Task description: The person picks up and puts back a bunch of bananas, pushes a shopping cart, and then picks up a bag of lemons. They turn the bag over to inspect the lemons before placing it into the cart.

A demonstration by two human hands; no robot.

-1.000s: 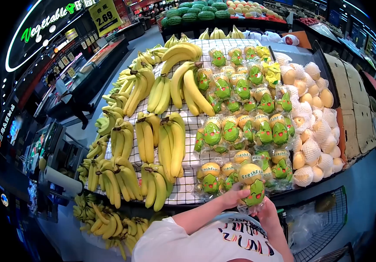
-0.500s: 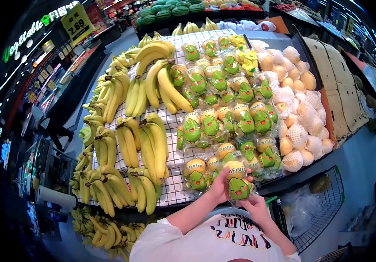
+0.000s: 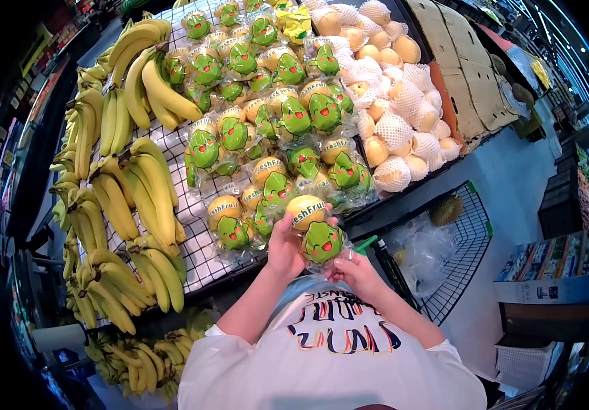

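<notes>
A round yellow fruit in a clear plastic bag, printed "FreshFruit" with a smiling green cartoon, is held in front of my chest. My left hand wraps round its left side, with some fingers hidden behind it. With fingers pinched together, my right hand grips the lower right edge of the bag. Just beyond my hands, several rows of the same bagged yellow fruits lie on the display.
Bunches of bananas cover the left of the white gridded display. Pale fruits in foam nets fill the right, beside flattened cardboard. A shopping cart at my right holds a plastic bag and a spiky durian.
My view has tilted down and turned right, so the display sits further left and more of the cart and floor shows. Both hands still hold the bagged fruit.
</notes>
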